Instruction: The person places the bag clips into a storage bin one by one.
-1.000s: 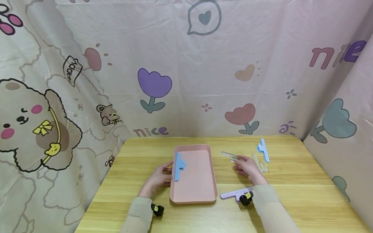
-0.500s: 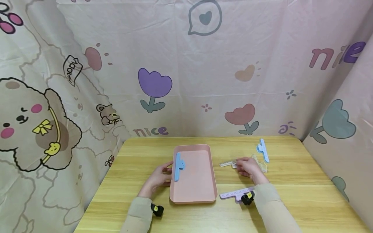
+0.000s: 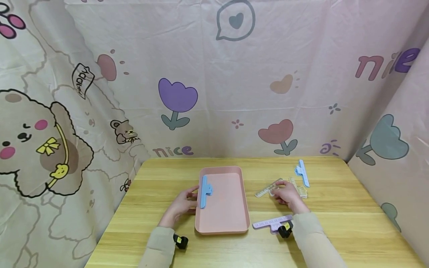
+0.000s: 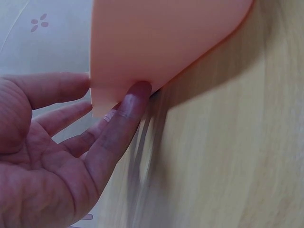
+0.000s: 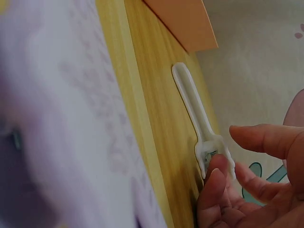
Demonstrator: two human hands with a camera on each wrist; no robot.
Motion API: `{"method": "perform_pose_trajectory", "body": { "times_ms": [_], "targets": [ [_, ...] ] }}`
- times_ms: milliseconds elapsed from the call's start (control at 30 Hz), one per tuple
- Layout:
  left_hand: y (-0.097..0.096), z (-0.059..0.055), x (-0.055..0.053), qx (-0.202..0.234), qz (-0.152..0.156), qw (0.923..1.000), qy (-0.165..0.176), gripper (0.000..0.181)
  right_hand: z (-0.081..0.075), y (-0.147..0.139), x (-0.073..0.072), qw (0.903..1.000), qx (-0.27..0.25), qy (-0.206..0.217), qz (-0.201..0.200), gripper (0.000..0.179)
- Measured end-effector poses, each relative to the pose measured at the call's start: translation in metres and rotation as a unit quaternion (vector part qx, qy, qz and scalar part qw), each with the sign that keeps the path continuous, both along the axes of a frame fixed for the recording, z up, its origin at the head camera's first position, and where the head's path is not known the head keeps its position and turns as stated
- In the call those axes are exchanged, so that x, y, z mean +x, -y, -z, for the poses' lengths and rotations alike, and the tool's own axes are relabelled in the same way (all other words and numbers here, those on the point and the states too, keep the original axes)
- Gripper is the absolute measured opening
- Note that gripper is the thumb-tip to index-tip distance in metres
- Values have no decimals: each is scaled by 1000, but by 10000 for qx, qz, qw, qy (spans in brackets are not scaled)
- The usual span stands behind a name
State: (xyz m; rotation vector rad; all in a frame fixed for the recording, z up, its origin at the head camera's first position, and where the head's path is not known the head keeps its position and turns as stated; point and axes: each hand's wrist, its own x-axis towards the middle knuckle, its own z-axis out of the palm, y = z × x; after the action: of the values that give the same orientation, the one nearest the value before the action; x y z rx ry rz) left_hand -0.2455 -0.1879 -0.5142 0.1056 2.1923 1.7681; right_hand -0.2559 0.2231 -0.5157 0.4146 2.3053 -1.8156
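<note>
One table (image 3: 164,172) | one tray (image 3: 228,201) | five clips (image 3: 268,189) | left grip (image 3: 182,203) spread | right grip (image 3: 288,193) spread

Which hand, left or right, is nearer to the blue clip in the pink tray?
Left. The left hand touches the pink tray from outside, close beside the blue clip. The right hand is beyond the opposite wall, at a pale clip.

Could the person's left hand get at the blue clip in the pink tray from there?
Likely yes: the left hand touches the pink tray from outside, and the blue clip lies uncovered, with only the tray's side wall between.
</note>
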Motion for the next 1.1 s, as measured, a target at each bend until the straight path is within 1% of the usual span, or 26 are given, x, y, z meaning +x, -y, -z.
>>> {"method": "perform_pose_trajectory", "body": {
  "times_ms": [133, 400, 600, 700, 1100],
  "targets": [
    [0, -1, 1, 25, 36, 10000, -1, 72, 1, 2, 1, 10000, 8, -1, 69, 58],
    [0, -2, 1, 34, 44, 10000, 15, 71, 1, 4, 4, 9999, -91, -25, 128, 60],
    [-1, -3, 1, 30, 21, 10000, 30, 72, -1, 3, 2, 9988, -101, -24, 473, 61],
    [-1, -3, 1, 12, 22, 10000, 31, 72, -1, 2, 1, 9984, -63, -23, 553, 60],
    [-2, -4, 2, -56, -19, 10000, 38, 71, 1, 2, -1, 9991, 125, 100, 387, 51]
  ]
}}
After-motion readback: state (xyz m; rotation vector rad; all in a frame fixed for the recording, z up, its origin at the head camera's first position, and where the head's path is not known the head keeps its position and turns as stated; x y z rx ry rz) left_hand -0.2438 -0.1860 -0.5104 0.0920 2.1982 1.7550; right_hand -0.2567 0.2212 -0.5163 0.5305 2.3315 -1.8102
